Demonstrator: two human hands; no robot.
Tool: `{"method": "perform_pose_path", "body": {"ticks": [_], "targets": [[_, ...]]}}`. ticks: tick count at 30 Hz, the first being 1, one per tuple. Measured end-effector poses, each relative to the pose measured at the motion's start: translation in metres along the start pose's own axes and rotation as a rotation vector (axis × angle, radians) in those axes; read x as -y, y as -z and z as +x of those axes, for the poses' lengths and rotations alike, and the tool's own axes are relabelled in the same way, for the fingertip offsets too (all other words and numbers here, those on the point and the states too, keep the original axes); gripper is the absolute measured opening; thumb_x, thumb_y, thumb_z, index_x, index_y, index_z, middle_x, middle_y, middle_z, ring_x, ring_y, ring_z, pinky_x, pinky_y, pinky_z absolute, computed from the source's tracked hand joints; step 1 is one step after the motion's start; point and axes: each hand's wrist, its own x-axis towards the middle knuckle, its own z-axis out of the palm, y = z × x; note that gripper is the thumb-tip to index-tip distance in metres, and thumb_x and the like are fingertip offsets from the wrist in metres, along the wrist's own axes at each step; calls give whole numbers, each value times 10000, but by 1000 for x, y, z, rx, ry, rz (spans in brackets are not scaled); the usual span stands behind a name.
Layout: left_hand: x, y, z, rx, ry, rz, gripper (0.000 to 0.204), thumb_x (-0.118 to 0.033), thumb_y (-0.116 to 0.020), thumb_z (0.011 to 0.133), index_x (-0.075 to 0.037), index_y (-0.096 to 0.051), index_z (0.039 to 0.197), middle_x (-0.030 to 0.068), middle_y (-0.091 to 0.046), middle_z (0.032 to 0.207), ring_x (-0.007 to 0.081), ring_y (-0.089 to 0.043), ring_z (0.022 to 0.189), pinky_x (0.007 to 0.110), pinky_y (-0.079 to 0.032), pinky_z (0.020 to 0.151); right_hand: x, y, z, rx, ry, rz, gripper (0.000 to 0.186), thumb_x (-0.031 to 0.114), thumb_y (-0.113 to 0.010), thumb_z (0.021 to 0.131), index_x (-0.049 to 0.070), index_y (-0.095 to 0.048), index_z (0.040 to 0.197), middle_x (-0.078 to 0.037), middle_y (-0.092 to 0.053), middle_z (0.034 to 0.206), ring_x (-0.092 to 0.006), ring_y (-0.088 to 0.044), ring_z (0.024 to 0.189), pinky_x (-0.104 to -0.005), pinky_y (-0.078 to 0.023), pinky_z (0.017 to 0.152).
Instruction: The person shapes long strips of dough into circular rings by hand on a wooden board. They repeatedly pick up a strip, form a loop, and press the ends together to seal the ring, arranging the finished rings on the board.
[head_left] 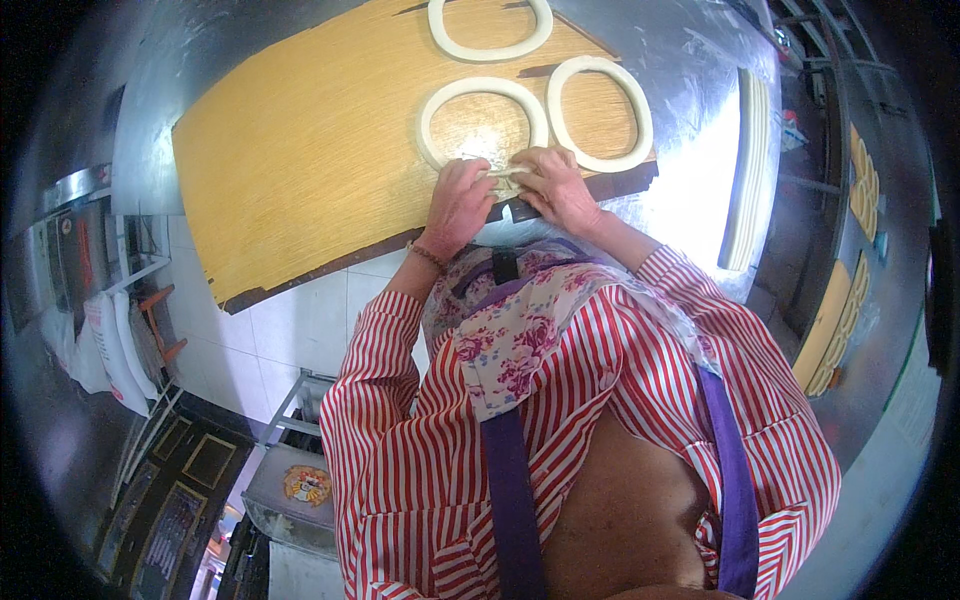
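Note:
A pale dough ring point(482, 85) lies near the front edge of a yellow wooden board point(300, 150). Both my hands are at its near side, with fingers closed on the dough there. My left hand point(462, 203) pinches from the left, and my right hand point(562, 190) does so from the right, a short gap between them. The pinched part is partly hidden by my fingers. Just right of this ring lies a second dough ring point(598, 64), close against it. A third dough ring point(490, 53) sits farther back, cut off by the upper edge.
The board rests on a shiny metal table point(690, 130) and has a dark, ragged front edge. Long pale strips point(743, 170) lie at the table's right. Farther right, boards point(822, 325) hold several ring shapes. A brown stool point(155, 322) and a grey case point(290, 505) stand lower left.

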Motion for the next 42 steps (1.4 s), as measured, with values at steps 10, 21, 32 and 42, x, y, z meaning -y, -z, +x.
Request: {"method": "perform_pose_path", "body": {"ticks": [10,21,32,42], "targets": [[9,-5,16,-50,35,40,175,-109,-732,775,-25,-685,922,102,-623,1067,317,-568,1016,431,-427,918,-16,-12,15,-59,-83,21,157,168,-697,839,107,-727,982,-32,-657,1141,-221,-573,1104,-450,-318,1036],[6,-12,17,-133,86,14,154,-114,-764,755,-45,-722,887,83,-650,1063,302,-575,1000,428,-419,909,-11,-23,22,-90,-85,0,128,94,-702,789,91,-727,914,-20,-666,1131,-220,-592,1097,-459,-330,1035],[6,-18,17,-138,58,40,139,-110,-768,742,-46,-725,859,64,-655,1055,299,-566,1009,445,-403,931,-6,-19,22,-41,-61,50,221,41,-693,779,54,-725,997,-70,-637,1207,-268,-568,1108,-422,-344,1024],[-3,-7,10,-16,249,-62,395,-15,-708,732,-37,-652,1122,139,-663,1130,358,-559,1151,500,-346,1093,8,-26,19,-105,-167,46,216,105,-749,732,51,-723,940,-74,-630,1195,-297,-538,1109,-447,-343,1035]]}}
